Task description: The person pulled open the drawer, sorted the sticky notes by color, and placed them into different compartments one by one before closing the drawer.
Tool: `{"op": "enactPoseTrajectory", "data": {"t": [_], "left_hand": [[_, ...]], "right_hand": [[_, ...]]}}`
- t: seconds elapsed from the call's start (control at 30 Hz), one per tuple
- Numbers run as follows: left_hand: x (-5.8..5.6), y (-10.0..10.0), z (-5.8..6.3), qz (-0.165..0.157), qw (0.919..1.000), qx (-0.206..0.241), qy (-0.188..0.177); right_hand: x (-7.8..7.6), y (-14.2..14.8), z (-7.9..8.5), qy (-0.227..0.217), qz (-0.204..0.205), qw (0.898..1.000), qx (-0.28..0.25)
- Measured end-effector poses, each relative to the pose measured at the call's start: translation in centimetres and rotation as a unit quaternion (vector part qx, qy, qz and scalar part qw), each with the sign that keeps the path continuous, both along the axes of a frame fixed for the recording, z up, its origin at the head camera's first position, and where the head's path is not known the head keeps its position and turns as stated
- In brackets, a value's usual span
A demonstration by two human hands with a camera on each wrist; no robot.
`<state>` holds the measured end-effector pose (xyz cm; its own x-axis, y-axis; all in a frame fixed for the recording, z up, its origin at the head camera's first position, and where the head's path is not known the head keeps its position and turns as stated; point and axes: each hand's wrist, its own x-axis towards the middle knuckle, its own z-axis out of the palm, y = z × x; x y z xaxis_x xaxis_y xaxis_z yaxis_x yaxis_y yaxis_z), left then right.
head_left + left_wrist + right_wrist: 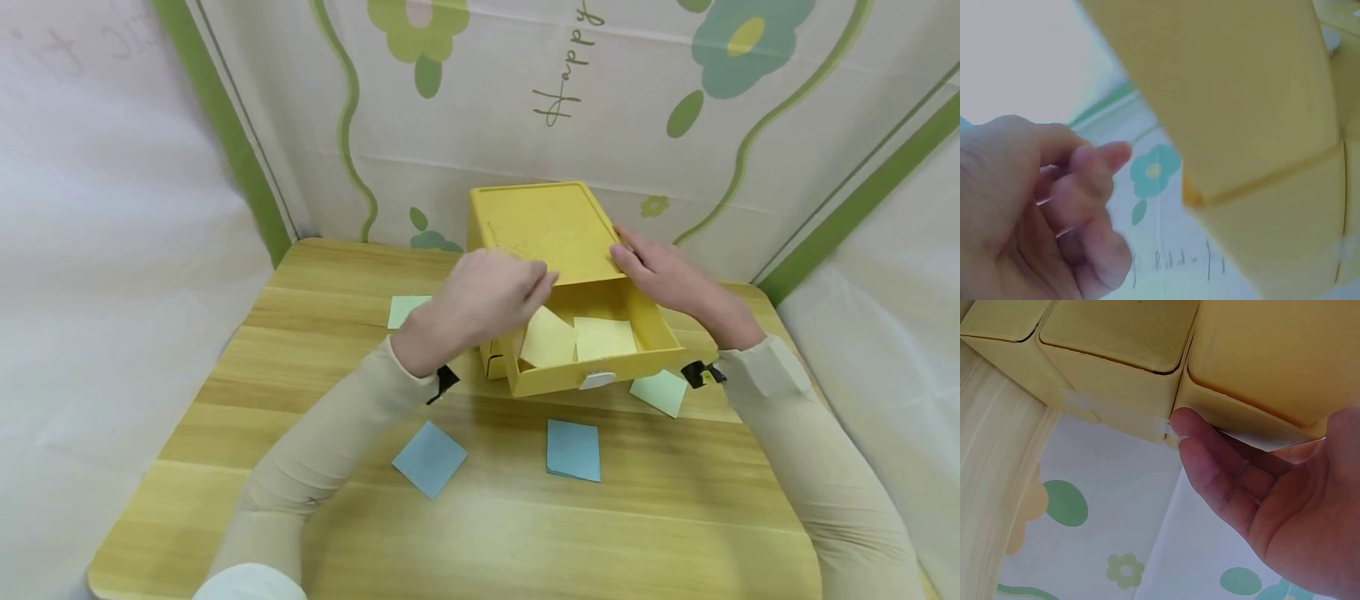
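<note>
A yellow drawer cabinet (pixel 551 225) stands at the back of the table, its top drawer (pixel 551 382) pulled out. Two pale yellow sticky notes (pixel 604 339) lie in that drawer, the left one tilted. My right hand (pixel 663 271) holds the cabinet's right top edge, thumb on top; in the right wrist view its fingers (pixel 1207 465) reach along the cabinet's side. Over the left front of the cabinet is my left hand (pixel 487 296), fingers curled. The left wrist view shows nothing in those curled fingers (pixel 1094 212), beside the cabinet's side wall (pixel 1241 94).
Two blue sticky notes lie on the table (pixel 480 542) in front, a left one (pixel 430 459) and a right one (pixel 573 451). Green notes lie left (pixel 407 308) and right (pixel 662 392) of the cabinet. A flowered curtain (pixel 480 150) hangs close behind it.
</note>
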<state>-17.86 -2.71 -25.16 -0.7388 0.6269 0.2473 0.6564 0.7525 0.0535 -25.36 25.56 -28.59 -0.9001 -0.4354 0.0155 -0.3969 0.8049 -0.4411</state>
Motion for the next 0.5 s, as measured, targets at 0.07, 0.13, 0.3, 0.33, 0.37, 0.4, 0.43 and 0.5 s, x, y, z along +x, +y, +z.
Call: {"op": "enactPoseTrajectory", "data": {"t": [0.07,0.13,0.3,0.33,0.37,0.4,0.43,0.5], "left_hand": [[-0.1,-0.6,0.0,-0.010,0.9999,0.004,-0.010],[0.0,-0.7,-0.1,-0.024,0.9991,-0.021,-0.030],[0.3,1.1,-0.6,-0.007,0.9906,-0.131,-0.037],[0.4,1.6,-0.6,0.003,0.9883,-0.150,-0.027],[0.6,2.1,-0.6,0.011,0.9858,-0.167,-0.017],[0.7,2.6,-0.6,0.014,0.9840,-0.177,-0.009],[0.7,3.0,-0.7,0.016,0.9828,-0.184,0.001],[0.9,3.7,-0.7,0.019,0.9797,-0.199,0.017]], "right_hand": [[0.0,-0.1,0.0,0.002,-0.001,1.000,0.002],[0.0,-0.2,0.1,0.006,-0.002,1.000,0.005],[0.0,-0.2,0.3,0.005,-0.008,1.000,0.017],[0.1,-0.3,0.4,0.003,-0.008,1.000,0.018],[0.1,-0.3,0.4,0.001,-0.008,1.000,0.018],[0.1,-0.3,0.3,0.000,-0.009,1.000,0.017],[0.1,-0.3,0.3,-0.001,-0.011,1.000,0.015],[0.1,-0.4,0.3,-0.004,-0.013,1.000,0.012]]}}
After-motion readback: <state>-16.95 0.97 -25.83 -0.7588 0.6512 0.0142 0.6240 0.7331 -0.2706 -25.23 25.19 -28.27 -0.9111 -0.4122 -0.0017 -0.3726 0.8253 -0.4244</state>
